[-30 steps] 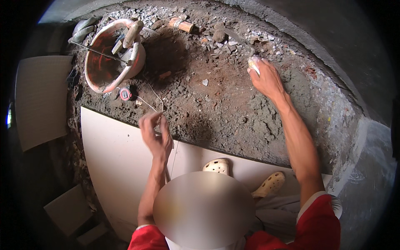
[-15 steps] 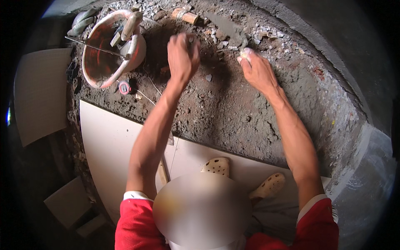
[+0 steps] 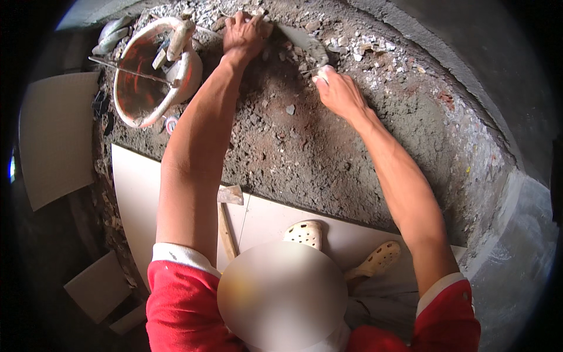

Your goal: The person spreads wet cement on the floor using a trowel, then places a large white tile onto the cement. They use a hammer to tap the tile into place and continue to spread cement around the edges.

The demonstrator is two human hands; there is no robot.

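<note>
Gripping the trowel [image 3: 305,42] in the right hand [image 3: 341,95], fingers closed around what looks like its pale handle end, thumb side toward twelve o'clock. Pointing the grey blade away from that fist toward eleven o'clock, its long axis running from four to ten o'clock across the loose rubble [image 3: 363,47] at the far edge of the mortar bed [image 3: 305,146]. Stretching the left hand [image 3: 243,32] out to twelve o'clock, just beside the blade's far tip and on its nine o'clock side, fingers curled down into the stones; whether clutching anything there, impossible to tell. Being nearer the handle with the right hand, nearer the tip with the left. Standing at nine o'clock of the left forearm, a mortar-stained bucket [image 3: 149,76] with tools inside; lying at six o'clock on the pale tiles [image 3: 141,199], a hammer [image 3: 226,217].
</note>
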